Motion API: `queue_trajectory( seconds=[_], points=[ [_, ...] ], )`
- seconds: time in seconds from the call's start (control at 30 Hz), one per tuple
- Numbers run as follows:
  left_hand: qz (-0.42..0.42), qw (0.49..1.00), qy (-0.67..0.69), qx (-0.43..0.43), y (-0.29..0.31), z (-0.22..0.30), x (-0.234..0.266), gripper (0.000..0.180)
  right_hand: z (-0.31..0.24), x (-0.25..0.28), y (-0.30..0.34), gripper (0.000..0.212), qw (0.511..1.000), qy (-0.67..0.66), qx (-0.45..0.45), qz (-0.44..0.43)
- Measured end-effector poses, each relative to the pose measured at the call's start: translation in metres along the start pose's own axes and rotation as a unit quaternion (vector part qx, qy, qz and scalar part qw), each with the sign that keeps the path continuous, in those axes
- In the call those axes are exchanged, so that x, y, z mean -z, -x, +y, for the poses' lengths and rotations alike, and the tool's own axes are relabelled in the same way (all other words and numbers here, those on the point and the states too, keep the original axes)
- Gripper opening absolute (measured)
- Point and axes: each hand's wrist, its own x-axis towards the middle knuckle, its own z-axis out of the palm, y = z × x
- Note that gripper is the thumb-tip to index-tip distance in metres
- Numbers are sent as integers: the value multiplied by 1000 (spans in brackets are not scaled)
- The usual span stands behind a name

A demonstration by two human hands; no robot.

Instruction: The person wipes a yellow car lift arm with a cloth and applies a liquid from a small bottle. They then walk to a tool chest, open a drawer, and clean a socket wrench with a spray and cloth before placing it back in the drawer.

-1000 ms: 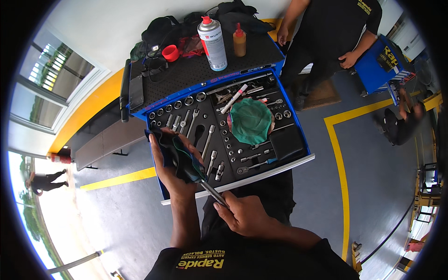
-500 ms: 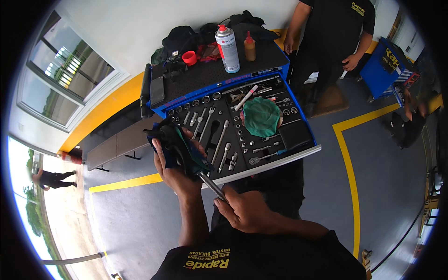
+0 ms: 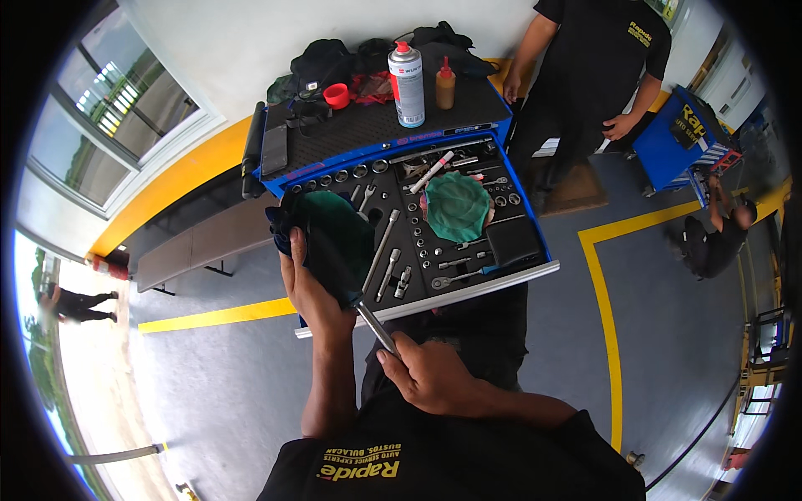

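Note:
My left hand (image 3: 317,292) is closed around a dark green and black cloth (image 3: 338,242), held over the left part of an open tool drawer. Out of the cloth's lower end comes a slim metal bar (image 3: 374,324); its other end is hidden by the cloth, so its kind cannot be told. My right hand (image 3: 430,376) grips the bar's near end, just in front of the drawer's silver edge (image 3: 468,288). Under and beside the cloth, sockets, extension bars (image 3: 382,250) and a ratchet (image 3: 455,279) lie in the black foam. A green cloth bundle (image 3: 458,206) rests on the drawer's right side.
On the blue tool cabinet (image 3: 276,184) stand a spray can (image 3: 407,88), a bottle of brown liquid (image 3: 445,88) and a red cup (image 3: 337,96). One person (image 3: 585,75) stands behind its right side; another (image 3: 718,238) crouches by a blue cart (image 3: 668,159). A bench (image 3: 188,255) is at left.
The cloth in my left hand has turned and spread, showing a broad green face. My right hand keeps hold of the bar. The whole view has shifted slightly.

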Motion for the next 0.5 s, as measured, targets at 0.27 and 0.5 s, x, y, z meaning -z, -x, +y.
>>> queue_trajectory(
  seconds=[0.27,0.5],
  points=[
    [-116,978,-129,-112,19,-3,-18,54,-2,9,-2,31,998,-3,24,51],
    [-354,898,259,29,-30,-2,19,41,-10,29,-1,33,972,-203,-34,-110]
  ],
)
